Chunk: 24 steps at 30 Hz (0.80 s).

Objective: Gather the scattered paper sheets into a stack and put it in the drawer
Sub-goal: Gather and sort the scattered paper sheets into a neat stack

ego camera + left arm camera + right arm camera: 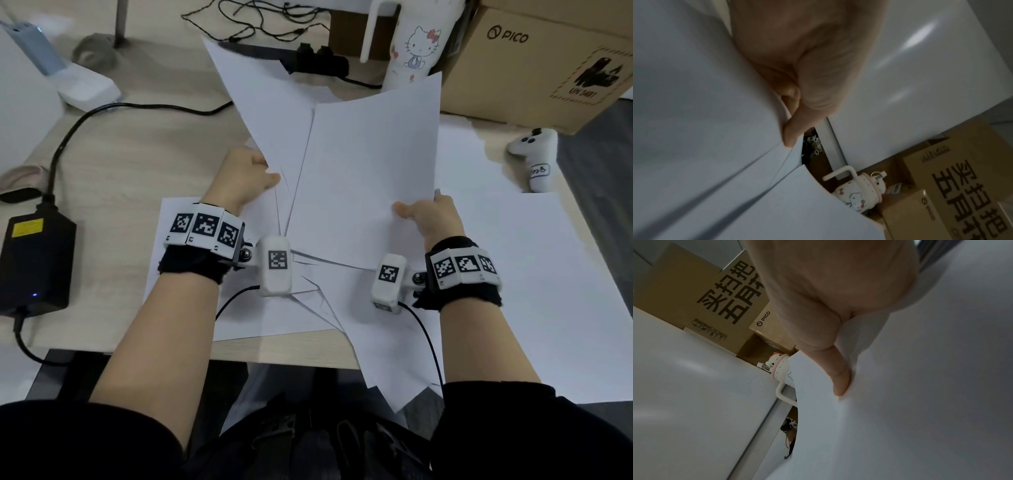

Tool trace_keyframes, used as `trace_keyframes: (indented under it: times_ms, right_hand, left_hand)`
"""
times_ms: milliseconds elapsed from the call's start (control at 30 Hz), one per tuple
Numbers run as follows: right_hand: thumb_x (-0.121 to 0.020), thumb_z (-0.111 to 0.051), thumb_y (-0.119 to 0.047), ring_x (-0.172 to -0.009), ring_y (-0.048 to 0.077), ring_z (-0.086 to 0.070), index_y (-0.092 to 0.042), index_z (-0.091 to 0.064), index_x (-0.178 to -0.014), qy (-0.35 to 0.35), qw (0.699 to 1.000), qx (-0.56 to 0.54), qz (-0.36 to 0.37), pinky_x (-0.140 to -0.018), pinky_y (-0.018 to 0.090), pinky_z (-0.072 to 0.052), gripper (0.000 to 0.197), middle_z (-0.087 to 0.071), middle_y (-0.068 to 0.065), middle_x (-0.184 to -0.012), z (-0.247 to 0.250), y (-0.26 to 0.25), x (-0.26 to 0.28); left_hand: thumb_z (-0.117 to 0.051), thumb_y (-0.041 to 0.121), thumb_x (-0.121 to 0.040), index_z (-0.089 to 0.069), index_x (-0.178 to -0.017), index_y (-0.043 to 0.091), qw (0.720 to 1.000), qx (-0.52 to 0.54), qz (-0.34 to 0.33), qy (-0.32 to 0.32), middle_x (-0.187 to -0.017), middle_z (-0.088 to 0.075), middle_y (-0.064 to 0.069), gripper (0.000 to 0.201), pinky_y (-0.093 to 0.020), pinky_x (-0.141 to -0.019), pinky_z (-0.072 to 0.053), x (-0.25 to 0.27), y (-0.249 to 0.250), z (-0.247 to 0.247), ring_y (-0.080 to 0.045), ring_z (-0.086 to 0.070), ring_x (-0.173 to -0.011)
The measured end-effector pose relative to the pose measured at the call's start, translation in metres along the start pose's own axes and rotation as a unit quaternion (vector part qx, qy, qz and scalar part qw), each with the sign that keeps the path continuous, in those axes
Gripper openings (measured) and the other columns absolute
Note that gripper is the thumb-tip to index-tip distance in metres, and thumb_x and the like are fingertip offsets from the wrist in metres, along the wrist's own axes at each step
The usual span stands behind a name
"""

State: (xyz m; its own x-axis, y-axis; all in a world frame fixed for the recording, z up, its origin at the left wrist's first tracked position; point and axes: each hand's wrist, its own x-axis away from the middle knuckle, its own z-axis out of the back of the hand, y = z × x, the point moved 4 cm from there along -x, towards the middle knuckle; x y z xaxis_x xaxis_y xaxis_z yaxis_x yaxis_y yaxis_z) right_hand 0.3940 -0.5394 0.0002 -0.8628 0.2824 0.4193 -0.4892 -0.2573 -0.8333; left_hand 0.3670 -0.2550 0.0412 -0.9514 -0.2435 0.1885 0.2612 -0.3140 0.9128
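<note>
Several white paper sheets (363, 164) are lifted off the wooden desk (113, 161) in a loose, fanned bundle. My left hand (253, 174) pinches the bundle's left edge, thumb on top; the left wrist view shows that thumb (795, 131) pressed on the sheets (715, 113). My right hand (428, 212) grips the right edge of the top sheet, thumb (840, 379) on the paper (920, 386). More sheets (513, 291) lie flat on the desk beneath and to the right, some overhanging the near edge. No drawer is in view.
A black power brick (34, 260) and cable lie at the left. A Hello Kitty cup (416, 51) and a PICO cardboard box (548, 61) stand behind the paper. A white controller (536, 154) lies at the right. A black adapter (322, 61) sits at the back.
</note>
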Motion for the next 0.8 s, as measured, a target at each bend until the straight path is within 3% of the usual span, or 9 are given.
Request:
trace_keyframes:
  times_ms: [167, 233, 300, 400, 467, 533, 667, 733, 800]
  right_hand:
    - [-0.082, -0.071, -0.011, -0.133, 0.025, -0.041, -0.002, -0.028, -0.145, 0.009, 1.0, 0.009, -0.001, -0.11, 0.035, -0.033, 0.076, -0.038, 0.007, -0.15, -0.001, -0.002, 0.001]
    - [-0.08, -0.072, -0.012, -0.129, 0.026, -0.045, -0.004, -0.033, -0.143, 0.006, 1.0, -0.001, -0.004, -0.108, 0.038, -0.036, 0.075, -0.04, 0.005, -0.148, -0.001, -0.002, 0.001]
    - [-0.08, -0.073, -0.014, -0.128, 0.025, -0.046, -0.005, -0.034, -0.143, 0.004, 1.0, -0.006, -0.007, -0.107, 0.038, -0.037, 0.075, -0.04, 0.003, -0.148, -0.001, -0.002, 0.001]
    - [-0.081, -0.072, -0.014, -0.127, 0.024, -0.047, -0.004, -0.035, -0.142, 0.001, 1.0, -0.006, -0.014, -0.104, 0.034, -0.037, 0.072, -0.044, 0.003, -0.146, 0.0, -0.001, 0.0]
    - [-0.082, -0.072, -0.014, -0.118, 0.024, -0.051, -0.003, -0.04, -0.137, 0.003, 1.0, -0.003, -0.019, -0.094, 0.03, -0.038, 0.064, -0.052, 0.006, -0.135, 0.001, 0.0, -0.001]
    - [-0.082, -0.072, -0.014, -0.107, 0.023, -0.052, -0.002, -0.044, -0.133, 0.003, 1.0, -0.004, -0.022, -0.087, 0.029, -0.037, 0.059, -0.057, 0.008, -0.126, 0.003, 0.001, -0.002]
    - [-0.083, -0.07, -0.012, -0.103, 0.022, -0.052, -0.002, -0.047, -0.129, 0.001, 1.0, -0.012, -0.021, -0.083, 0.028, -0.036, 0.052, -0.058, 0.006, -0.114, 0.004, -0.001, 0.0]
    - [-0.083, -0.07, -0.012, -0.102, 0.021, -0.052, -0.002, -0.048, -0.128, -0.005, 1.0, -0.017, -0.018, -0.083, 0.028, -0.037, 0.051, -0.059, 0.006, -0.115, 0.005, -0.003, 0.002]
    - [-0.083, -0.071, -0.013, -0.108, 0.022, -0.052, -0.002, -0.046, -0.13, -0.004, 1.0, -0.021, -0.013, -0.085, 0.028, -0.037, 0.054, -0.058, 0.005, -0.12, 0.004, -0.004, 0.004]
  left_hand:
    - [-0.061, -0.005, -0.08, -0.06, -0.06, 0.008, 0.999, -0.015, -0.01, 0.051, -0.052, -0.054, 0.007, 0.023, -0.023, -0.062, -0.038, 0.0, 0.004, 0.004, -0.015, -0.047, -0.062]
    - [-0.061, -0.004, -0.076, -0.056, -0.065, -0.011, 0.997, -0.006, -0.034, 0.065, -0.055, -0.044, -0.003, 0.014, -0.025, -0.061, -0.03, 0.0, 0.011, 0.007, -0.017, -0.038, -0.061]
    - [-0.06, -0.002, -0.073, -0.055, -0.07, -0.014, 0.995, -0.004, -0.056, 0.079, -0.063, -0.037, -0.008, 0.014, -0.026, -0.063, -0.027, -0.001, 0.017, 0.01, -0.017, -0.034, -0.064]
    - [-0.06, 0.005, -0.067, -0.055, -0.066, 0.001, 0.992, -0.014, -0.067, 0.102, -0.067, -0.044, -0.009, 0.007, -0.027, -0.067, -0.032, 0.001, 0.022, 0.01, -0.016, -0.039, -0.067]
    - [-0.06, 0.006, -0.067, -0.047, -0.06, 0.019, 0.991, -0.019, -0.068, 0.112, -0.072, -0.047, -0.009, 0.019, -0.027, -0.071, -0.034, 0.001, 0.023, 0.01, -0.016, -0.041, -0.071]
    - [-0.061, 0.005, -0.068, -0.041, -0.058, 0.027, 0.99, -0.017, -0.075, 0.118, -0.075, -0.047, -0.009, 0.031, -0.027, -0.072, -0.034, 0.002, 0.025, 0.01, -0.016, -0.041, -0.073]
    - [-0.062, 0.001, -0.073, -0.044, -0.06, 0.024, 0.99, -0.026, -0.088, 0.11, -0.075, -0.048, -0.009, 0.032, -0.027, -0.071, -0.036, 0.003, 0.03, 0.011, -0.016, -0.041, -0.072]
    - [-0.063, 0.002, -0.077, -0.055, -0.069, 0.02, 0.993, -0.053, -0.07, 0.082, -0.073, -0.055, -0.007, 0.021, -0.026, -0.071, -0.043, 0.003, 0.024, 0.012, -0.018, -0.049, -0.069]
    - [-0.067, 0.006, -0.079, -0.066, -0.08, 0.013, 0.994, -0.088, -0.043, 0.053, -0.081, -0.065, -0.005, 0.007, -0.029, -0.077, -0.049, 0.003, 0.013, 0.013, -0.019, -0.061, -0.078]
